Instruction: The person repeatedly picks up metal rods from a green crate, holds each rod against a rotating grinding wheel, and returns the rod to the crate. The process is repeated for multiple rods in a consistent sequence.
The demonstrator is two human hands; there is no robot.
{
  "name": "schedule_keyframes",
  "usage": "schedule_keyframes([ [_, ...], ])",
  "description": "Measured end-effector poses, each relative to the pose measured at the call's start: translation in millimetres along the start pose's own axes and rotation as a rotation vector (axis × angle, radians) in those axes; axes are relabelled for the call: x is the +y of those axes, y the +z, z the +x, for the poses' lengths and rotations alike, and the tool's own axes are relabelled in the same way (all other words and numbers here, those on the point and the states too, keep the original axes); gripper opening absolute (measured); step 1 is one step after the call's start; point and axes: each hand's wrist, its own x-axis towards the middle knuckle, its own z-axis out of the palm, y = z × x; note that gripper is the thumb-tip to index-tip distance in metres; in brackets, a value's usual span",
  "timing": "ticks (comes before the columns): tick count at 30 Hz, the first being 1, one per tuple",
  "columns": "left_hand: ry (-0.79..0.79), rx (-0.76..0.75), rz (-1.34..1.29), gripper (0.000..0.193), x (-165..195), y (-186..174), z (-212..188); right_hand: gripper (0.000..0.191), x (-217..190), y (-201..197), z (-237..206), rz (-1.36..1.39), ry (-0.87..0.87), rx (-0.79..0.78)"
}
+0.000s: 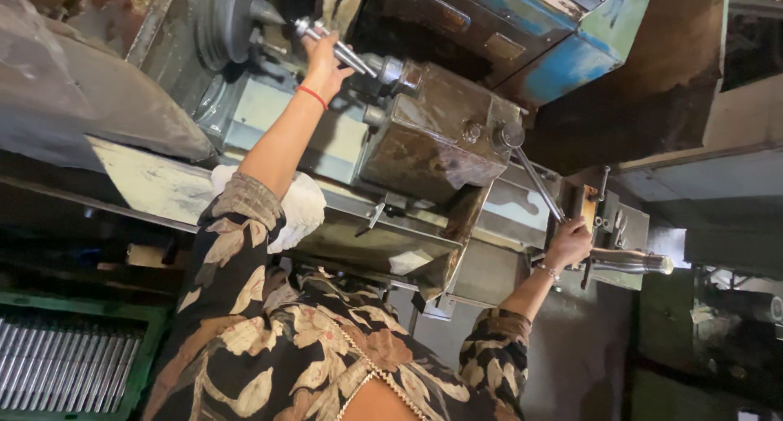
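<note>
L hand (325,58) is closing round a shiny steel rod (347,54), fingers wrapped over it, up near the top of the view; the rod is lying between the chuck (232,21) and the rusty block (436,127) of the lathe (163,184), its far end looking seated in the block's nose. R hand (568,243) is gripping the low end of a long thin lever (537,183), fist shut, w/ a polished round handle (634,262) sticking out just beside it.

Judging by this, the step in hand is seating the rod betw. the two ends while the R hand is working the lever; the next move is calling for the L hand holding the rod level & in line, fingers kept off the chuck, plus a firm, steady pull on the lever.

A white rag (303,205) is lying on the bed by the L forearm; a green crate (122,319) of similar rods is sitting bottom left, cut off by the edge.

Hard to tell: whether the rod tip is touching the chuck's point, as the L hand is covering that bit; what the lever is driving; the R side is dark & murky.
</note>
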Motion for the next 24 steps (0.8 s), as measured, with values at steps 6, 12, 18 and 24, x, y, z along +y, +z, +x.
schedule_keyframes([
  [6, 0.166, 0.161, -0.040, 0.056, -1, -12, 11, 0.055, -1, 3, 7, 0.027, 0.016, -0.032],
  [12, 0.181, 0.108, -0.193, 0.063, 5, -11, 30, 0.053, -5, 12, 6, 0.064, -0.035, -0.125],
  [18, 0.170, 0.092, -0.253, 0.066, 34, 18, 35, 0.050, -24, -11, 7, -0.069, -0.050, -0.246],
  [24, 0.167, 0.070, -0.234, 0.064, 37, 32, 39, 0.048, -32, -33, 17, 0.223, -0.037, -0.203],
])
